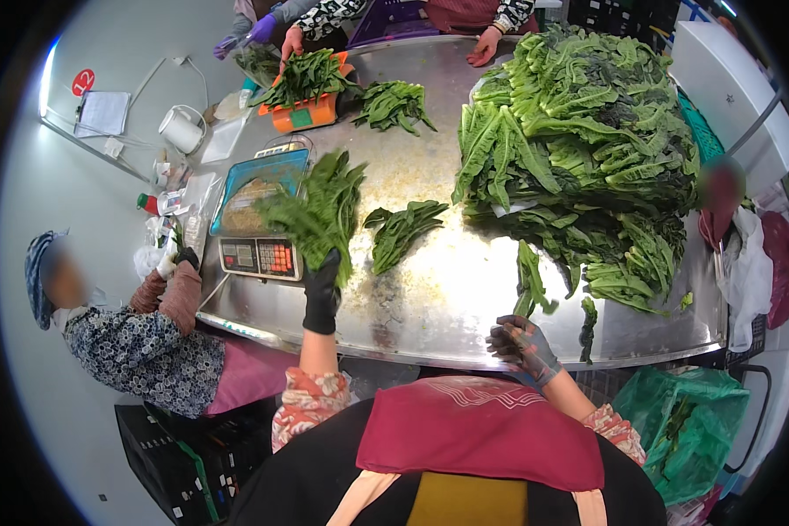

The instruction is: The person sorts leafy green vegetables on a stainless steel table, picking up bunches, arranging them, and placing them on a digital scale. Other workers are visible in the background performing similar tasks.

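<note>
My left hand [322, 294], in a black glove, grips a bunch of long-leaf lettuce [322, 210], whose leaf tips are blurred and overlap the right side of a digital scale [260, 258]. The scale carries a blue tray [292, 171]. To the right of that bunch, a smaller bunch of greens [407, 230] lies on the steel table [394, 315]. My right hand [523, 345], in a dark, worn-looking glove, holds nothing by the table's front edge, its fingers partly curled and apart. Just above it lies a loose leaf [531, 279].
A large lettuce heap [585, 131] covers the table's right side. Farther back are an orange scoop-like container [306, 113] of greens and another bunch [398, 105]. Co-workers' hands [292, 45] work at the far edge; another person [138, 329] stands left. A green-lined bin [680, 427] is at lower right.
</note>
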Demonstrator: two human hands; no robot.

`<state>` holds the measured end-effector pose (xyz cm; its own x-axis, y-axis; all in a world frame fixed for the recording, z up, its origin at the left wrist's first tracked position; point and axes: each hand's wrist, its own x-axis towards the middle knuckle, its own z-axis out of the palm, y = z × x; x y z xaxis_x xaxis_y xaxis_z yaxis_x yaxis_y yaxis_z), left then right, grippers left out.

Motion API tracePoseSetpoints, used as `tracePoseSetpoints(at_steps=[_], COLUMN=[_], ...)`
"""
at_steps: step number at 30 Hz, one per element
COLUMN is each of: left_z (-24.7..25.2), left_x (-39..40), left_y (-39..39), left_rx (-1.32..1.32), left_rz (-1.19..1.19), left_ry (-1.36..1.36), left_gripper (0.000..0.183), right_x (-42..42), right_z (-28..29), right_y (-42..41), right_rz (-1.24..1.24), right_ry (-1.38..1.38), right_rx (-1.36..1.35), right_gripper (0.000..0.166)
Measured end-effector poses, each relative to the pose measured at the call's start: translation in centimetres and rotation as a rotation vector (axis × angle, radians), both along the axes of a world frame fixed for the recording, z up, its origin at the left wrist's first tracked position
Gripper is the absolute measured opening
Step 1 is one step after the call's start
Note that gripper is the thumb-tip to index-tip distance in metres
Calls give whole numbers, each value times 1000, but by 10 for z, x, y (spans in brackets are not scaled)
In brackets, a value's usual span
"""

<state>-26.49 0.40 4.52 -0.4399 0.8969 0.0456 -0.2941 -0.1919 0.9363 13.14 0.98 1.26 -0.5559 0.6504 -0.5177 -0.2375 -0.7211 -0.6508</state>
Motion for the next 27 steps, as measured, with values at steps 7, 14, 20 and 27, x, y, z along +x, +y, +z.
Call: tracePoseSetpoints(at_steps=[7,14,20,27], left_z=[-73,12,-13,-44], left_x=[-9,69,194,260], left_y=[36,51,74,115], left_rx=[-492,-92,220,479], left_rz=[-63,175,-548,-508], left_ry=[1582,1725,1631,1786], left_gripper=[95,64,57,49], right_x=[-1,47,89,162], right_z=[-5,-9,1,-68], right_y=[-13,-18,8,65], right_rz=[-8,-69,-495,-1026], right_ry=[-133,35,-306,285], right_rx=[62,79,343,-216], right_gripper=[37,44,33,16])
